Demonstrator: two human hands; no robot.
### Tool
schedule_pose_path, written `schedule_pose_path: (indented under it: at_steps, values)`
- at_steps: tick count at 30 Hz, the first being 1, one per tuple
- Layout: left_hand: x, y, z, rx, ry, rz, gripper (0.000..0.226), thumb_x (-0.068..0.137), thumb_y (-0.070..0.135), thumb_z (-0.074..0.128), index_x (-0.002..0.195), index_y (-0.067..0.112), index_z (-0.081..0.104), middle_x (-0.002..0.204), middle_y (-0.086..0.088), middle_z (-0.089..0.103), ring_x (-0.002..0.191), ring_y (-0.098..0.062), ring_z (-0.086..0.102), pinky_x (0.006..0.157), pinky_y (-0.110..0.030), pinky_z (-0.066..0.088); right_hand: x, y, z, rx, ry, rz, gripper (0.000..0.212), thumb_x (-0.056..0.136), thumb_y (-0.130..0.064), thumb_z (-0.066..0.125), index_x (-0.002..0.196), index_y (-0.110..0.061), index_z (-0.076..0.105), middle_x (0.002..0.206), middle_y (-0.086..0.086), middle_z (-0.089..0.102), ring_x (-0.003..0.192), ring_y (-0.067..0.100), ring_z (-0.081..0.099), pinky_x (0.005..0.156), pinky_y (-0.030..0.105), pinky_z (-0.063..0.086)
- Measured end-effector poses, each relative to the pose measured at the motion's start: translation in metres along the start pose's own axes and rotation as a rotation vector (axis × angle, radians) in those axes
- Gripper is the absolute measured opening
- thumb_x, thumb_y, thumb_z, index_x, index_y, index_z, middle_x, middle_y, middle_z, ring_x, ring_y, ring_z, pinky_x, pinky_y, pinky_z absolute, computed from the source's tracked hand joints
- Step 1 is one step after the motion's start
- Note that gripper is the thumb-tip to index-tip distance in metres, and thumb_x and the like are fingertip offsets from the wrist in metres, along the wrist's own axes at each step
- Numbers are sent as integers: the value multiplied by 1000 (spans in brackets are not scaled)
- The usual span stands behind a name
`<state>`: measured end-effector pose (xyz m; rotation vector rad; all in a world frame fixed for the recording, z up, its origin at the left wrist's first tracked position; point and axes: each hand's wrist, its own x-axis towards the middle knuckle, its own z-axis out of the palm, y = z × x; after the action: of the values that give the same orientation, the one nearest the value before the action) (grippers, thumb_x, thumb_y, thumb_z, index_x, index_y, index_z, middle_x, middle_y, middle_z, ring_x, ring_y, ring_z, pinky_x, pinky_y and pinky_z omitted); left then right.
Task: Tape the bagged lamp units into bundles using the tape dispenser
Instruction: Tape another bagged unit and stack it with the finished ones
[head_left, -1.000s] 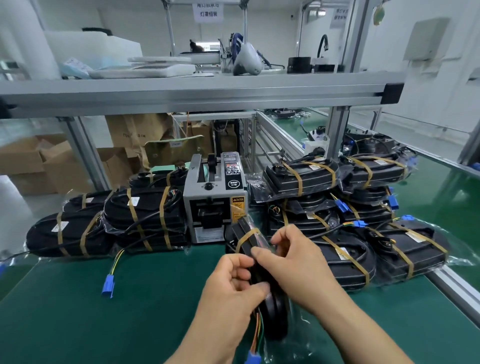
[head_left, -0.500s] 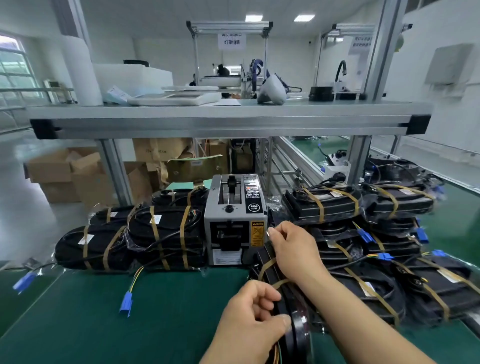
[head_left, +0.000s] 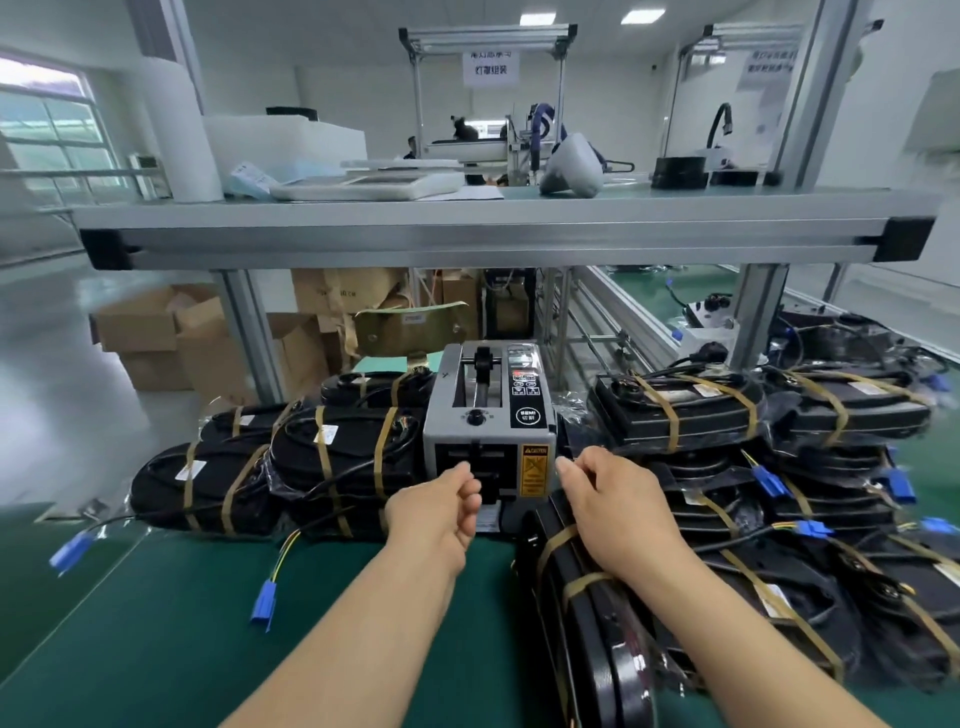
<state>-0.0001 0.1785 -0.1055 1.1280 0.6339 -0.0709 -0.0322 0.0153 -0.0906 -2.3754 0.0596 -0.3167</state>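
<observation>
The left hand (head_left: 441, 506) curled at the mouth of the tape dispenser (head_left: 488, 415), grasp unclear. The right hand (head_left: 613, 499), fingers bent, steadied the lamp bundle (head_left: 582, 639) just right of it. Released, that edge-standing bundle could topple.

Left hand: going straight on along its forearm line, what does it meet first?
The tape dispenser: its front face, at the outlet slot beside the yellow caution label. The left hand looks almost against it, but depth is unclear from this view.

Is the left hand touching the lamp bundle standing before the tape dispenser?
Apart. In the head view the left hand is at the tape dispenser outlet; dispenser front and green mat show between it and the lamp bundle.
</observation>
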Motion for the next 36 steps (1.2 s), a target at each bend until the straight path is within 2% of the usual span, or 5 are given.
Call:
schedule_pose_path:
  at_steps: [6,11,20,25,36]
  values:
    - [-6,-1,20,-131,22,-63,10,94,16,66,86,9,64,66,1,63,49,-5,57,38,-15,39,-2,-2,5,34,25,-51,42,102,-42,44,66,-22,41,63,-1,53,63,22,50,67,40,45]
    - [-9,-6,22,-206,113,43,20,89,9,64,70,11,58,54,2,57,48,-8,53,45,-21,38,-2,-1,4,54,14,-36,41,103,-42,43,67,-22,42,64,-2,53,64,20,50,63,37,41]
    - [-47,4,-13,464,-673,262,23,98,10,54,76,17,59,64,5,52,54,-6,47,53,-18,44,3,-1,1,275,-124,85,36,101,-37,51,74,-14,56,68,-2,55,67,17,50,61,32,36]
    - [-47,15,-7,640,-667,295,21,98,11,56,78,15,57,63,3,45,55,-6,41,58,-22,47,0,-3,2,406,-166,146,36,101,-37,52,93,-4,66,73,2,58,66,15,50,62,30,39]
    - [-38,7,-5,668,-581,328,20,93,20,63,75,18,57,58,6,43,48,-4,40,50,-19,45,1,-5,7,356,-132,104,34,101,-36,53,73,-18,57,65,-5,53,61,12,47,58,30,36]
